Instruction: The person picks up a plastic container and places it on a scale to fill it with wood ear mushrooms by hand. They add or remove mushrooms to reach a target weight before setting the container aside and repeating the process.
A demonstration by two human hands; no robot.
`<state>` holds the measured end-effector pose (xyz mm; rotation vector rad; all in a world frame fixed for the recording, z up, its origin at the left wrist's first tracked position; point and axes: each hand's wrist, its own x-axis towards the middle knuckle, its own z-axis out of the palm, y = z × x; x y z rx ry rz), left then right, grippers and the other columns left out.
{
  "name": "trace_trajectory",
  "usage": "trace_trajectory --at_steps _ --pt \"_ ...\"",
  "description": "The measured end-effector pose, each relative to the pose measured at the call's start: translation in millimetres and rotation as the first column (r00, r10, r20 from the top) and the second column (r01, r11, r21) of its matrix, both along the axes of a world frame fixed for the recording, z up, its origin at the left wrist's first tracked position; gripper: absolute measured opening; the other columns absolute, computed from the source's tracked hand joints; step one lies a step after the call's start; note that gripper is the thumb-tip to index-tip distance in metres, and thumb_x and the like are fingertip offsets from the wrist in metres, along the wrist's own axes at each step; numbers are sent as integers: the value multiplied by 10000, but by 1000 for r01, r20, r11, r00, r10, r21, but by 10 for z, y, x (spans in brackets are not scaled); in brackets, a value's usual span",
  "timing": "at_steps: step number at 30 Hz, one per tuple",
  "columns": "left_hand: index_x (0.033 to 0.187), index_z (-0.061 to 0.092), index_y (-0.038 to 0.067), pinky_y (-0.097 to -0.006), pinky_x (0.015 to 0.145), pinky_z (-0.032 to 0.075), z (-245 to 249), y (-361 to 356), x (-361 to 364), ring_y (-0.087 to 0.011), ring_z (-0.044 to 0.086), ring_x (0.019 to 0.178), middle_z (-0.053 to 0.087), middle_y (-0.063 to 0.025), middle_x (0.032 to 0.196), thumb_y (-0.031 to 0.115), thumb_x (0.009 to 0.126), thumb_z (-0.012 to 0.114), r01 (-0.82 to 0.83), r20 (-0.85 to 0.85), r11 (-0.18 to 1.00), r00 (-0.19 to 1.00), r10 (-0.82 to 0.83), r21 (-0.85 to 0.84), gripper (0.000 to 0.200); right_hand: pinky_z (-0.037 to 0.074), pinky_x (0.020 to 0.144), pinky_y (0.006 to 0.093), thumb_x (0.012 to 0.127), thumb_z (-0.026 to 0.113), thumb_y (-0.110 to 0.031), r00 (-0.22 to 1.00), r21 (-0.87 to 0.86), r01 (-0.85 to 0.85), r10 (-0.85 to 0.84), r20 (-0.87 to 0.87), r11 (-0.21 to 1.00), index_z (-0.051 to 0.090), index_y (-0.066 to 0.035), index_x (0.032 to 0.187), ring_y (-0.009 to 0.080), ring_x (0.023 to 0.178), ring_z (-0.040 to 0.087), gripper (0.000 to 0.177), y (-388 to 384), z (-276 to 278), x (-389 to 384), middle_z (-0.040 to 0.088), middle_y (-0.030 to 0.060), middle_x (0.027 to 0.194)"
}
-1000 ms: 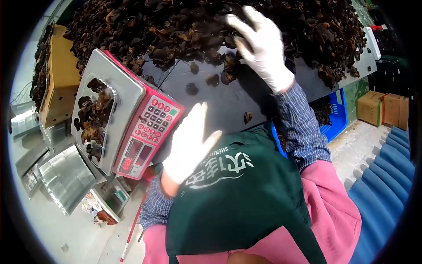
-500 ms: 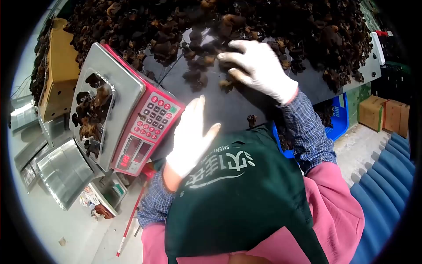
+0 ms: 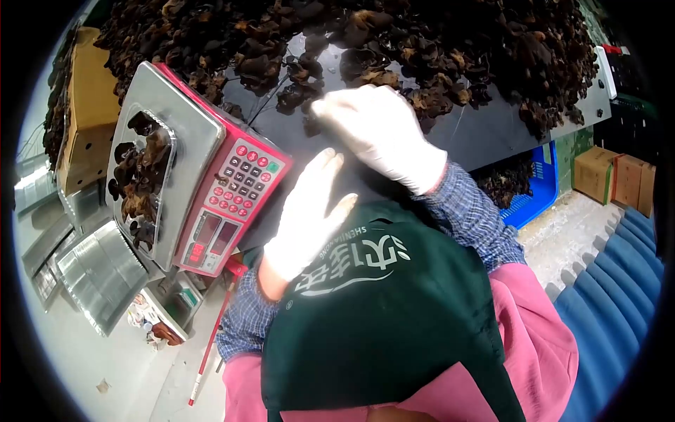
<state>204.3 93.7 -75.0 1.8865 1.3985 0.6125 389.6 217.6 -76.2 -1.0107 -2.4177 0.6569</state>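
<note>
the person's left hand [image 3: 302, 221] has the fingers pressed together, the thumb apart, near the scale [image 3: 235, 200] at nine o'clock, which carries a tray [image 3: 174, 144]. the right hand [image 3: 380, 133] is curled beside dark mushrooms [image 3: 520, 56] at twelve o'clock; its grip cannot be told.

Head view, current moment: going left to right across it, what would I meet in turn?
Tan cardboard box → red-and-silver scale → gloved left hand → gloved right hand → blue plastic basket → brown cartons
</note>
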Motion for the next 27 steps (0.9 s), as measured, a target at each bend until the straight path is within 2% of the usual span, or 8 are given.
trace_trajectory --at_steps 2,6,12,16,18,23,25,27 --pt "1407 581 -9 -420 1144 454 44 -42 -32 -378 571 1353 569 -234 1466 167 937 761 -16 -34 999 999 15 -33 533 553 742 343 919 623 -173 998 289 -8 -9 58 957 686 -97 1238 232 842 713 335 -124 -242 -251 727 100 1136" --pt "1307 648 -22 -416 1127 470 153 -112 -75 -366 618 1298 643 -222 1374 133 931 771 -35 -38 995 999 32 -90 425 545 732 350 888 645 -171 960 158 -111 65 271 981 694 -90 1134 208 840 680 264 -335 -349 -272 647 80 1026" --pt "1278 657 -27 -404 1107 495 154 -75 -87 -338 638 1274 651 -205 1364 84 911 783 -29 0 999 1000 29 -32 404 540 624 401 797 754 -86 984 125 168 -174 41 978 715 -170 1034 261 747 661 255 -638 19 452 671 64 964" --pt "1305 651 -19 -418 1118 489 118 58 -10 -360 626 1294 645 -210 1374 54 904 778 -38 -7 999 999 38 3 427 545 737 400 813 760 -70 761 151 397 -417 497 905 709 -139 1105 283 838 668 304 -803 372 1388 650 71 981" --pt "1385 618 -13 -420 1128 485 48 183 13 -370 614 1313 639 -216 1388 63 913 770 7 -37 985 999 0 174 501 547 798 409 834 748 -49 633 208 438 -465 619 874 713 -129 1217 314 945 676 393 -857 490 1677 675 99 1087" --pt "1475 547 16 -428 1159 447 -137 878 426 -367 553 1370 584 -202 1459 117 934 762 -48 -55 894 995 81 445 590 553 891 410 834 769 -65 874 340 400 -466 139 851 699 -145 1276 304 1052 688 455 -572 357 1148 717 105 1165" --pt "1485 543 38 -443 1119 450 -215 1116 558 -359 558 1329 596 -199 1426 205 949 743 -18 -146 865 984 106 502 596 512 1021 460 844 769 -133 932 215 324 -349 96 922 617 -167 1420 337 1238 624 596 -410 209 843 623 156 1383" --pt "1441 581 83 -440 1022 482 -495 1167 570 -350 587 1241 621 -175 1359 251 948 727 50 -233 874 970 74 484 541 409 1143 493 857 752 -181 932 251 260 -311 188 932 614 -182 1410 319 1342 560 569 -428 -19 799 598 129 1398"
